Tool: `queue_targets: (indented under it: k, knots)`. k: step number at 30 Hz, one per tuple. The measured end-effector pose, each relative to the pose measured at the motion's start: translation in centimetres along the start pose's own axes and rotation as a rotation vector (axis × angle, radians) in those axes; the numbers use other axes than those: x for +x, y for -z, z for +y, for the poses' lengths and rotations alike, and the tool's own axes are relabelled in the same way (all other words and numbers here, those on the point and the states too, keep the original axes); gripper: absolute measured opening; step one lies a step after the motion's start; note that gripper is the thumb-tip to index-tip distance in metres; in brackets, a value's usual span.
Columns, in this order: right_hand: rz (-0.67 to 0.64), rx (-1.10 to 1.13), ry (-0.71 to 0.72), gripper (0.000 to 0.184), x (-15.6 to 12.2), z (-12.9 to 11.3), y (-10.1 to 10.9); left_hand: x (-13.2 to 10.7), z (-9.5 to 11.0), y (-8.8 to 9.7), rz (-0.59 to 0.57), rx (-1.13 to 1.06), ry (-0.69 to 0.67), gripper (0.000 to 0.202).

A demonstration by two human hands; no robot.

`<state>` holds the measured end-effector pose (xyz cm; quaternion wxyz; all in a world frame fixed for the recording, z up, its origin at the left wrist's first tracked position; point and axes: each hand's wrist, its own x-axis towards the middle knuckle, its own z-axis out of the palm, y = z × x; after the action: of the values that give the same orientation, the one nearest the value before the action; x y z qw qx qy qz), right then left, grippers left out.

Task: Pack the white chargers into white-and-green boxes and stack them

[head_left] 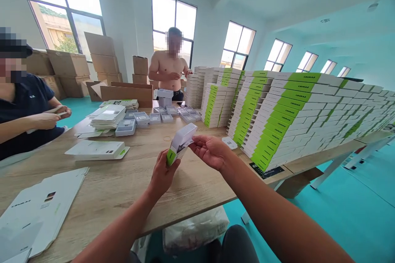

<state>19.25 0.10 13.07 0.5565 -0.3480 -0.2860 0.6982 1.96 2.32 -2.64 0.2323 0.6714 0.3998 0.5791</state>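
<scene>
White-and-green cardboard box (181,141) clamped in the left hand (162,174), the right hand (210,152) open against it.

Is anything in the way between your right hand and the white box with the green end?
Nothing visible is in the way. The right hand reaches straight to the white box, which the left hand holds up above the wooden table.

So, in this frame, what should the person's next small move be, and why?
Probably close the right hand around the white-and-green box: the left hand alone grips it, held up above the table, while the right hand stays open, its fingertips only reaching the box's upper end.
</scene>
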Motion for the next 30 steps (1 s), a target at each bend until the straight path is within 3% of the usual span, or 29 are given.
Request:
queue_targets:
  k: [4,13,17,21,25,27,30]
  knots:
    - [0.012,-0.011,0.093,0.022,-0.4,0.6,-0.1,-0.1,-0.1,-0.2,0.014,-0.067,0.076,0.030]
    - [0.111,-0.218,0.271,0.049,0.5,2.1,-0.5,-0.3,-0.1,-0.2,0.000,-0.162,0.169,0.032]
    - [0.069,-0.670,0.452,0.053,0.3,1.9,0.0,-0.3,0.2,-0.1,-0.012,-0.211,0.203,0.035]
    - [-0.050,-1.220,0.728,0.033,0.1,2.1,0.7,-0.2,0.7,-0.2,-0.020,-0.286,0.237,0.037]
    - [0.010,-1.710,0.916,0.029,0.1,2.4,0.9,-0.1,0.8,-0.4,-0.042,-0.378,0.255,0.042]
    - [0.050,-1.807,1.012,0.023,0.2,2.4,1.0,-0.2,0.8,-0.4,-0.047,-0.415,0.265,0.043]
    - [0.065,-1.712,1.217,0.014,0.9,2.3,1.3,-0.2,0.8,-0.4,-0.056,-0.463,0.282,0.044]
